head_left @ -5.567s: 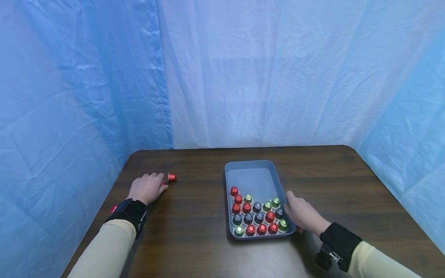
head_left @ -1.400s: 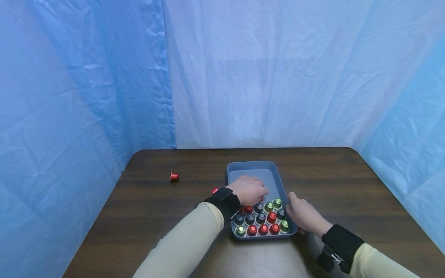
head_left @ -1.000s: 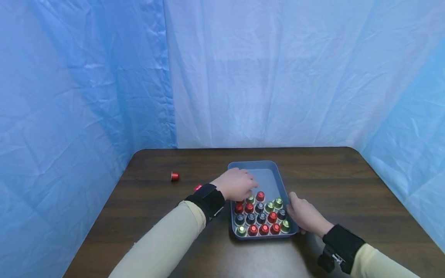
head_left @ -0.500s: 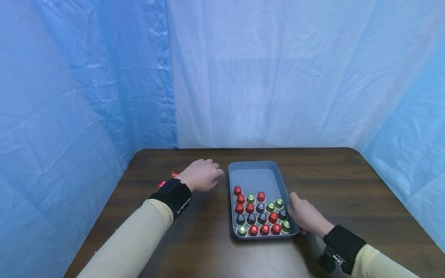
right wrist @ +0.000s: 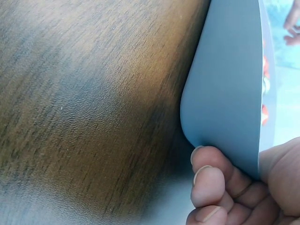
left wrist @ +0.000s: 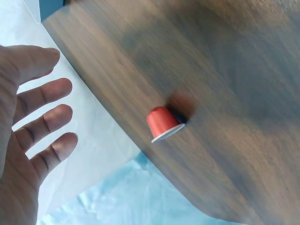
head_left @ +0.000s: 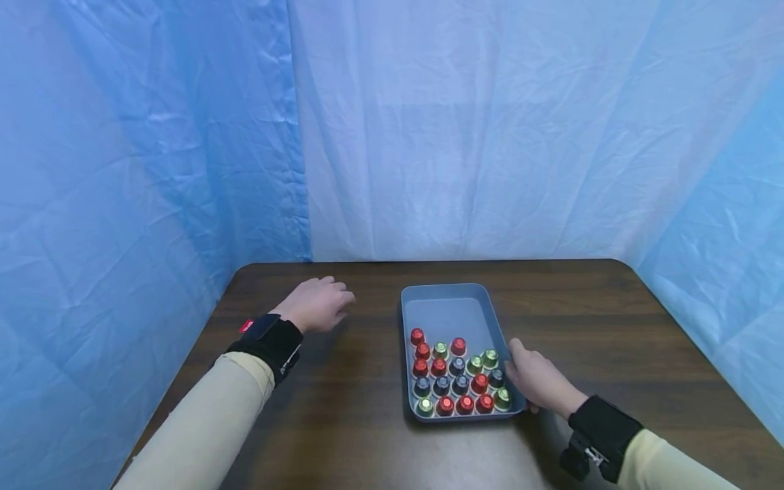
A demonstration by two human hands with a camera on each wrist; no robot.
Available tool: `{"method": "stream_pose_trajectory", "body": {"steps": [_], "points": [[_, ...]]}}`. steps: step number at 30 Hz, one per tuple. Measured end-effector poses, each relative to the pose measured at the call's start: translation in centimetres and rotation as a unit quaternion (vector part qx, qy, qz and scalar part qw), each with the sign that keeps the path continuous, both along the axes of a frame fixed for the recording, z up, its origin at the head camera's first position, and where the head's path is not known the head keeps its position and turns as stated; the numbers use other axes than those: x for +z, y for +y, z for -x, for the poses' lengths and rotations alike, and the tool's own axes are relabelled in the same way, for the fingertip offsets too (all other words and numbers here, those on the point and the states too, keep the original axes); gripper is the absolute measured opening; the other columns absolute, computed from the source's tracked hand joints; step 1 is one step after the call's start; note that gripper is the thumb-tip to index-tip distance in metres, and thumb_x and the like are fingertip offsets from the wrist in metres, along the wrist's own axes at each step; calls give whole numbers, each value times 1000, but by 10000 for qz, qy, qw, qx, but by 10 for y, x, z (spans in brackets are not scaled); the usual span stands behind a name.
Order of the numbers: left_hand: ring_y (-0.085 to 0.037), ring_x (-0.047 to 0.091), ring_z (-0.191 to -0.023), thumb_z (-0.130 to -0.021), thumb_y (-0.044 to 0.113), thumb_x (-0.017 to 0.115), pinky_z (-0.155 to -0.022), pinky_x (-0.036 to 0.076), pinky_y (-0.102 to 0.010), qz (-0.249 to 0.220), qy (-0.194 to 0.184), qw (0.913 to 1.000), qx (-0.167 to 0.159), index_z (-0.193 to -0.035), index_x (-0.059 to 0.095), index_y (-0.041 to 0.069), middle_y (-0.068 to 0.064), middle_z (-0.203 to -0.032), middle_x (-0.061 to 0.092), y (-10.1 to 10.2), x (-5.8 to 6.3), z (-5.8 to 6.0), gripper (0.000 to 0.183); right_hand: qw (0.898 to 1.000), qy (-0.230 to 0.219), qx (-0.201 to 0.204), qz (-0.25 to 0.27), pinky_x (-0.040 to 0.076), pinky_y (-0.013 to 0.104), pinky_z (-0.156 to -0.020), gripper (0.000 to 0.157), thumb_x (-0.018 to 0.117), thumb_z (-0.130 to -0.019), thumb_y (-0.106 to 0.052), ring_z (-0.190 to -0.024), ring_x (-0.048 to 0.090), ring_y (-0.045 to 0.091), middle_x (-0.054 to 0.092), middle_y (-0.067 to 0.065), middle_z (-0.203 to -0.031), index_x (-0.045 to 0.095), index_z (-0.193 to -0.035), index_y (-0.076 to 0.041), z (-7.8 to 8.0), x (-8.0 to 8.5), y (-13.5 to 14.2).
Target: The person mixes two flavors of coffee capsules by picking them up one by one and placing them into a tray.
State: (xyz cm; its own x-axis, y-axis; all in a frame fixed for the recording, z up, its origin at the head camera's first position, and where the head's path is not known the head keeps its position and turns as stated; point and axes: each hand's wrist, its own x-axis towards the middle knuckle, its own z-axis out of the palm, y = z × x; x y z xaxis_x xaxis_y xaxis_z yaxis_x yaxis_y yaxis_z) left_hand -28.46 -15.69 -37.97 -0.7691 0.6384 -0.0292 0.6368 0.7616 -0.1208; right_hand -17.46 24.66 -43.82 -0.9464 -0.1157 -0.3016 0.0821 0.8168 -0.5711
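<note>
My left hand (head_left: 315, 305) hovers over the far left of the table, fingers spread loosely around nothing. A red coffee capsule (left wrist: 162, 123) lies on its side on the wood in the left wrist view; from the head view that hand hides it. Red, green and dark blue coffee capsules (head_left: 461, 385) stand in rows in the near part of a shallow grey-blue tray (head_left: 452, 309). With my right hand (head_left: 542, 378) I grip the tray's near right side. In the right wrist view its fingers (right wrist: 209, 185) curl against the tray's outer wall, thumb side at the rim.
The tray rests on a dark wooden table (head_left: 355, 422) with rounded far corners. Pale blue sheets (head_left: 490, 136) hang behind the table and on both sides. A black strap (head_left: 269, 346) wraps each wrist.
My left hand has carried a red capsule from the left into the tray, let go beside a green one, and swung back left over the remaining capsule. The right hand keeps its grip.
</note>
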Motion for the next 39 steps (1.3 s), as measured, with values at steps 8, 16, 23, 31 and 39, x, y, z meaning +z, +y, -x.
{"method": "stream_pose_trajectory", "body": {"steps": [8, 16, 23, 31, 39], "points": [[-27, 59, -95, -90, 18, 78, -85, 53, -43, 76, 151, 9998, 144, -115, 75, 13, -6, -105, 72, -14, -5, 6, 25, 10000, -14, -31, 41, 51, 36, -49, 29, 58, -104, -13, -51, 60, 23, 60, 15, -91, 43, -125, 1, -1, 1, -1], [-32, 58, -99, -90, 22, 79, -89, 51, -48, 246, 182, 9979, 573, -119, 74, 11, -9, -109, 72, -30, -18, 12, 31, 9999, 4, -14, 101, 52, 36, -49, 31, 59, -103, -13, -51, 60, 23, 60, 15, -92, 42, -126, 1, -2, 2, -3], [-33, 57, -99, -89, 22, 81, -91, 51, -51, 326, 231, 9957, 831, -116, 74, 11, -10, -106, 71, -40, -31, 15, 30, 9999, 5, 2, 109, 52, 36, -50, 31, 59, -103, -14, -51, 60, 23, 59, 15, -91, 43, -125, 1, -3, 2, -3], [-36, 58, -109, -87, 22, 84, -99, 48, -55, 472, -9, 9907, 1276, -120, 72, 9, -14, -115, 71, -46, -39, 11, 38, 9999, -1, -19, 135, 52, 35, -50, 31, 59, -103, -14, -52, 60, 23, 59, 14, -91, 42, -125, 1, -4, 3, -3], [-37, 59, -105, -90, 20, 79, -96, 49, -56, 468, 68, 9904, 1299, -116, 73, 9, -15, -111, 71, -52, -47, 11, 28, 10000, -1, 1, 57, 52, 35, -50, 29, 59, -103, -14, -51, 60, 22, 59, 14, -89, 43, -123, 0, -4, 5, -3]]}}
